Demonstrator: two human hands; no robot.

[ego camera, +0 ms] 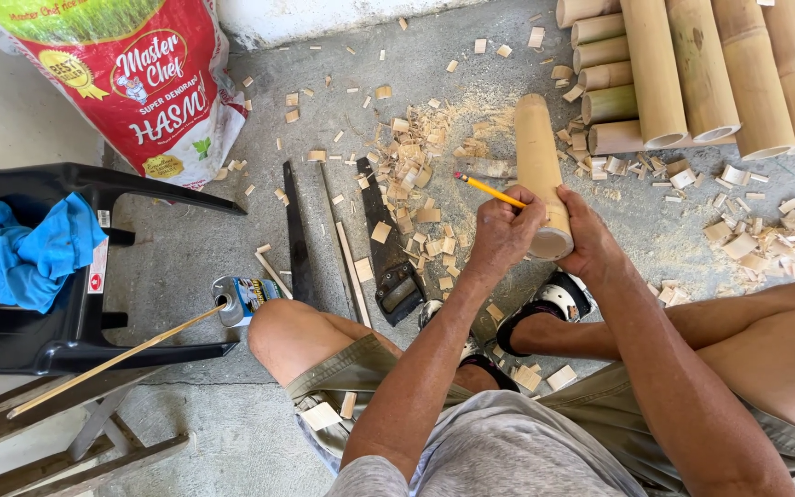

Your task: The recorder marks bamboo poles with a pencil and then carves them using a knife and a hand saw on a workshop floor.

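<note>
Now the left hand (501, 232) has its fingers clenched on a yellow pencil (491, 191), tip at the short bamboo section (541, 175), which the right hand (591, 241) grips near its cut end, standing over the concrete floor (195, 248). Likely risk: the round bamboo rolls in the grip, skewing the mark; a handsaw (386, 241) lies nearby among wood chips (416, 175).

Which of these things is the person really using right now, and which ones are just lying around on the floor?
In use:
- left hand holding the yellow pencil
- right hand gripping the bamboo piece

Lying about:
- hand saw
- dark blade
- wood chips
- stacked bamboo poles
- tin can
- blue cloth on the black chair
- printed sack
</note>
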